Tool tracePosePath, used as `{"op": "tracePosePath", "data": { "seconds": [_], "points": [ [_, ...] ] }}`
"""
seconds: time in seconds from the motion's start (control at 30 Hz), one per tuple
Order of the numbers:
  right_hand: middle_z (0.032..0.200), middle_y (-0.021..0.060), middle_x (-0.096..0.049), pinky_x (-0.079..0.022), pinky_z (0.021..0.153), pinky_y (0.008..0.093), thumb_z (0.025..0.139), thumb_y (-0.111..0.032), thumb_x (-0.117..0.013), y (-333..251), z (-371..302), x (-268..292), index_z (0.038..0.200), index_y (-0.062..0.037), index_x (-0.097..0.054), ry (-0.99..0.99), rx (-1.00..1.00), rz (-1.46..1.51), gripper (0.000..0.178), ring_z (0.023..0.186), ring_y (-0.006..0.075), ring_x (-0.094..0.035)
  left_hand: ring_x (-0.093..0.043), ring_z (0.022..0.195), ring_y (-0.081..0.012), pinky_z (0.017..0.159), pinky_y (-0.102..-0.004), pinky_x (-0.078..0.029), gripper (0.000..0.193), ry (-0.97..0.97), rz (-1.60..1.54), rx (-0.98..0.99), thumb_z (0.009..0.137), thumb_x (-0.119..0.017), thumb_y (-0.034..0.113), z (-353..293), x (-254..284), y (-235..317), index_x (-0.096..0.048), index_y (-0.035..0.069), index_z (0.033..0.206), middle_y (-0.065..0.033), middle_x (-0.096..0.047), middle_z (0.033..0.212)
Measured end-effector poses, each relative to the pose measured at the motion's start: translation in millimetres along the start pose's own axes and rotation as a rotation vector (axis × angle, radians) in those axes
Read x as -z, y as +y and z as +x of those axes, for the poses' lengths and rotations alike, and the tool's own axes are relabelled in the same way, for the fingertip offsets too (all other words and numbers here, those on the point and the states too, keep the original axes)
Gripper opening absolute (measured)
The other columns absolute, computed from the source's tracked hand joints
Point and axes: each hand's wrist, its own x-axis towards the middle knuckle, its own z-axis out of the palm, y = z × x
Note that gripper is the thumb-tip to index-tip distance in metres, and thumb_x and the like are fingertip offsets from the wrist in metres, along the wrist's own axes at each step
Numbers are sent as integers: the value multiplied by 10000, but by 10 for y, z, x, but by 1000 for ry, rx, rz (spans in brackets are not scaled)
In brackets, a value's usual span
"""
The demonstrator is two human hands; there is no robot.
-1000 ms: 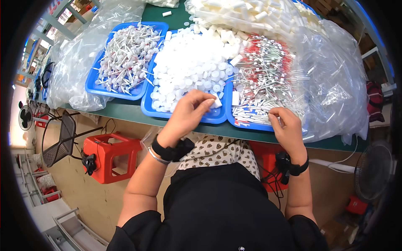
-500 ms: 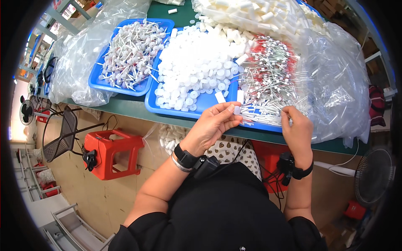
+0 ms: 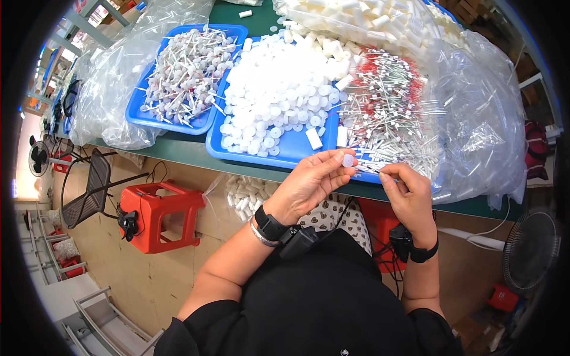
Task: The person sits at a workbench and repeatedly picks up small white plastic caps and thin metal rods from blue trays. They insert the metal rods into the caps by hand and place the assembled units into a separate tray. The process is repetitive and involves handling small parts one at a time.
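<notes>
In my left hand [image 3: 314, 184] a small translucent white disc [image 3: 348, 160] is pinched between thumb and fingertips, over the front edge of the trays. My right hand [image 3: 409, 199] is closed just to the right of it, thumb and forefinger pinching a thin stick that points toward the disc; it is hard to make out against the pile behind. Beyond both hands lies a heap of thin white sticks with red parts [image 3: 386, 89]. A blue tray [image 3: 237, 154] of loose translucent discs [image 3: 273, 89] stands left of that heap.
Another blue tray [image 3: 172, 123] holds discs with sticks through them. White foam cylinders [image 3: 380, 21] lie in a bag at the back. Clear plastic bags [image 3: 475, 124] flank the trays on the green table [image 3: 184, 153]. A red stool [image 3: 157, 216] and a fan [image 3: 530, 249] stand below.
My right hand has come left and toward me, away from the stick heap. My left hand has shifted slightly right with the disc, now turned more face-on. The hands are closer together.
</notes>
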Motion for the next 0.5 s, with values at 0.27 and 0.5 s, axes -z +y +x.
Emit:
{"op": "tracePosePath", "data": {
  "seconds": [0.27, 0.5],
  "points": [
    [724, 74, -640, -365, 466, 285, 833, -34, -675, 7, 4, -12, 872, -6, -644, 11, 2, -46, 57, 500, 144, -481, -653, 872, -107, 793, -219, -549, 303, -16, -33, 27, 964, -574, 150, -20, 34, 0, -562, -38, 1201, -82, -650, 1030],
    [747, 98, -651, -455, 561, 326, 813, -39, -693, 2, 30, 7, 857, -8, -650, 1, 177, -148, 70, 612, 241, -603, -652, 864, -102, 787, -217, -546, 313, 22, 41, 16, 952, -598, 162, -25, 11, -21, -562, -19, 1205, -77, -659, 1025]
  ]
}}
